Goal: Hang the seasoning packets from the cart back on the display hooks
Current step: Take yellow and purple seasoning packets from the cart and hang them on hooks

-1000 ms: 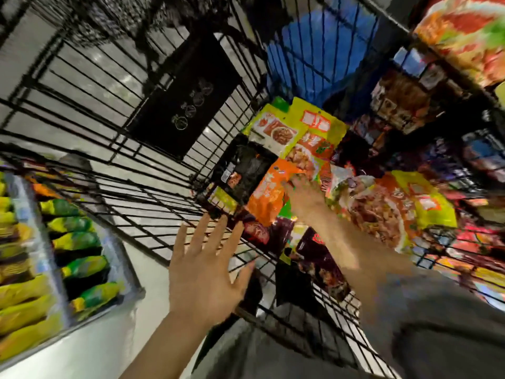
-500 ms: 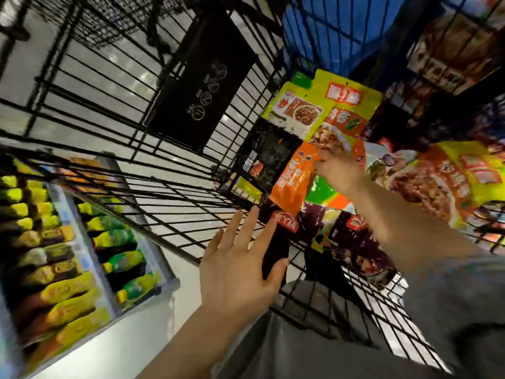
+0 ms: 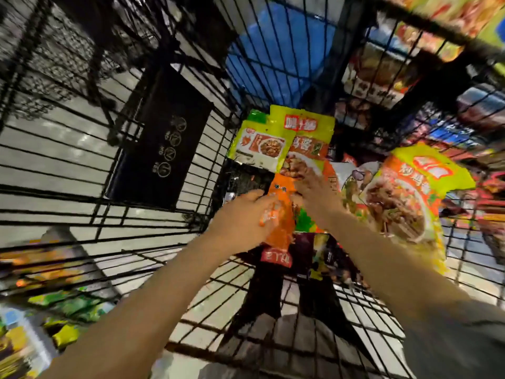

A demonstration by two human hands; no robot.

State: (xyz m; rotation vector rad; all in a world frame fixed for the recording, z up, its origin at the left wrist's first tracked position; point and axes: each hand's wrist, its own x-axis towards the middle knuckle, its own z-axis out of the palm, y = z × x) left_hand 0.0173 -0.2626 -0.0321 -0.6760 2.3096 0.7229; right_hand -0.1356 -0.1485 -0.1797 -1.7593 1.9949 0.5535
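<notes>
Now, unlike half a second earlier, the left hand (image 3: 243,217) has come forward into the black wire cart (image 3: 82,170) and meets the orange seasoning packet (image 3: 281,214), fingers laid over its left side; blur hides the grip. Its long axis runs away from the person. The right hand (image 3: 314,192), just right, rests on neighbouring packets, its grip likewise unclear.

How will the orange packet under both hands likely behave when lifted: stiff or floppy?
Probably floppy: the orange packet is a thin, flat pouch. Its glossy film may be slippery. It looks light, so the left hand could likely lift it alone.
</notes>
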